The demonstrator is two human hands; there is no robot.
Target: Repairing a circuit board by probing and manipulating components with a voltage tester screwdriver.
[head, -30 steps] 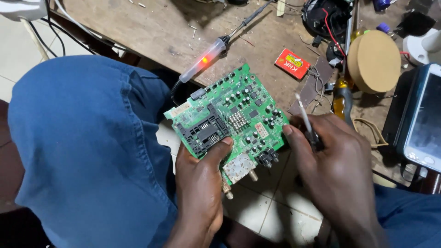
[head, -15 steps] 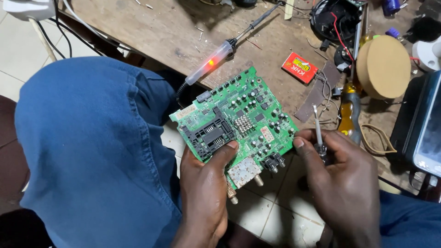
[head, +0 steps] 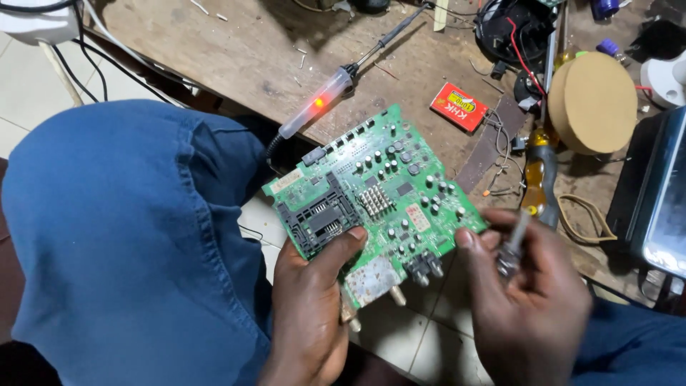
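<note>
The left hand holds a green circuit board from below. Its thumb lies across the top face beside a black card slot, and its fingers are wrapped underneath, out of sight. This grip seems meant to tilt the component side up toward the face, over the lap rather than flat on the surface.

The right hand sits just right of the board's lower corner. Its fingers are curled narrowly round a slim metal tool, pinched near the middle, with one fingertip touching the board's edge as if to steady it. The tool is blurred, so its tip and its kind cannot be made out.

Below the left thumb, a dull metal shield and several round sockets stick out from the board's near edge. A blue-trousered knee fills the space left of the left hand.

Beyond the fingers lies a worn wooden surface. On it a soldering iron rests with a small orange light glowing in its clear handle, its tip pointing away. A red matchbox-sized box lies further right, then a round tan disc, tangled wires and a yellow-handled tool. At the right edge a dark device with a screen is cut off, as are objects along the top edge.
</note>
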